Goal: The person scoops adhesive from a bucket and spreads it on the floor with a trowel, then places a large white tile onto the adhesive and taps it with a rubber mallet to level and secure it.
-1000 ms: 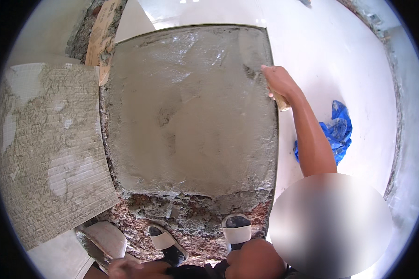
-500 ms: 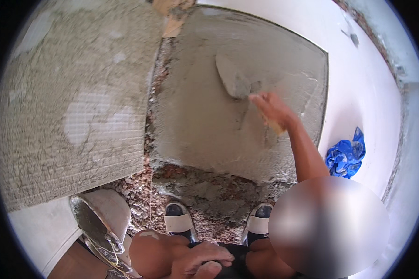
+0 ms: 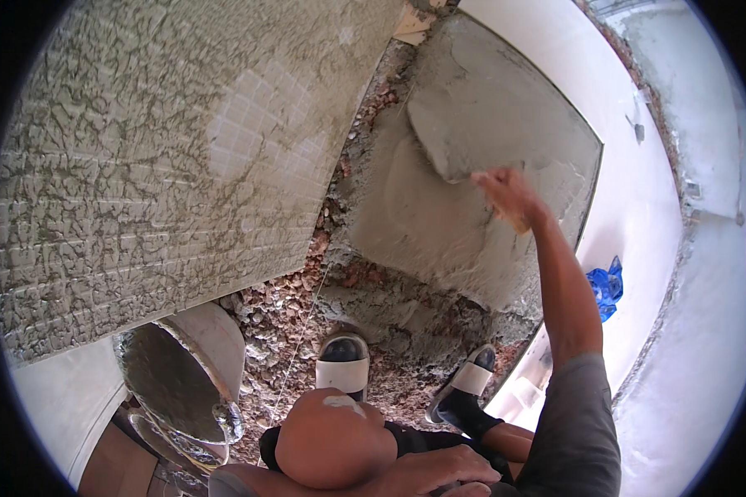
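My right hand [image 3: 510,197] is closed around the handle of a trowel, with the arm stretched forward. The trowel's blade [image 3: 439,145] is coated in grey mortar and lies against the wet mortar bed [image 3: 481,240]; its outline partly blends into it. Down at the lower edge, my left hand [image 3: 448,468] rests by my bent knee [image 3: 336,439], its fingers loosely stretched out and holding nothing. Part of that hand is cut off by the picture's edge.
At left stands a large mortar-smeared tile [image 3: 157,166]. Below it is a bucket [image 3: 215,348] with mortar inside. Brick rubble [image 3: 273,323] lies around my sandals [image 3: 342,373]. White tiles [image 3: 638,207] border the right side, with a crumpled blue bag [image 3: 607,290] there.
The view has shifted, so the mortar bed appears farther right and the coated tile larger. The trowel blade has moved over the bed with my right hand. My right foot has turned outward.
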A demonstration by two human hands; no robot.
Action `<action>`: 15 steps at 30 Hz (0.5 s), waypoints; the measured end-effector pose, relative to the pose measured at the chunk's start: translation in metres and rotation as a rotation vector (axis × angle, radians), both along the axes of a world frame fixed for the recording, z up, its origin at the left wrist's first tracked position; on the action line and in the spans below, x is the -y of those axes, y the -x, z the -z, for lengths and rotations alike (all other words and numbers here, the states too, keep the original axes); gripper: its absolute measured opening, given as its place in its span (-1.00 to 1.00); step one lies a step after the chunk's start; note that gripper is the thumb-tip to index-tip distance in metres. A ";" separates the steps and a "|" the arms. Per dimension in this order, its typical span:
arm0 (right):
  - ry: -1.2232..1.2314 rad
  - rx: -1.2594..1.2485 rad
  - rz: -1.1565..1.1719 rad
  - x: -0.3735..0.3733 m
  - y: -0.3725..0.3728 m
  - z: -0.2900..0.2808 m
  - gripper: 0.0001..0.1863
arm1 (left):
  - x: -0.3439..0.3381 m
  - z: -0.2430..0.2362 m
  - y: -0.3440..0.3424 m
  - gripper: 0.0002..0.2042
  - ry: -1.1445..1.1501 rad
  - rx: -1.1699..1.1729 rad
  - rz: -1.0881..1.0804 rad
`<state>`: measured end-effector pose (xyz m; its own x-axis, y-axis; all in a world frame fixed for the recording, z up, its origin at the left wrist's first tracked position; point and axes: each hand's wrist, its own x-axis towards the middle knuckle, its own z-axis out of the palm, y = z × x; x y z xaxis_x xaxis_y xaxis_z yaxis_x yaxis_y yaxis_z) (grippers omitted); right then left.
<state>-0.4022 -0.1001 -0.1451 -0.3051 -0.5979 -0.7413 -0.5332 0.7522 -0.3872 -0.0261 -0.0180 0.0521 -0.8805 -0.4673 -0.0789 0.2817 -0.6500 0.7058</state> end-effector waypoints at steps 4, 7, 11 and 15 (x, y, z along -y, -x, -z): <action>0.139 0.067 -0.139 -0.079 -0.059 0.012 -0.40 | 0.007 0.000 -0.005 -0.79 -0.072 -0.032 0.015; -0.019 -0.070 -0.207 -0.139 -0.109 0.000 -0.43 | 0.011 0.001 -0.007 -0.79 -0.108 -0.039 0.030; 0.091 -0.255 0.166 -0.173 -0.174 -0.028 -0.53 | 0.011 0.004 -0.004 -0.78 -0.143 -0.059 0.069; 0.167 -0.225 0.226 -0.129 -0.206 -0.019 -0.53 | 0.011 0.008 0.002 -0.77 -0.063 -0.096 0.174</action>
<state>-0.1957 0.0293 -0.1258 -0.5877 -0.6041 -0.5382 -0.4463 0.7969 -0.4071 -0.0282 -0.0288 0.0444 -0.9523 -0.3047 -0.0153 0.2254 -0.7364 0.6379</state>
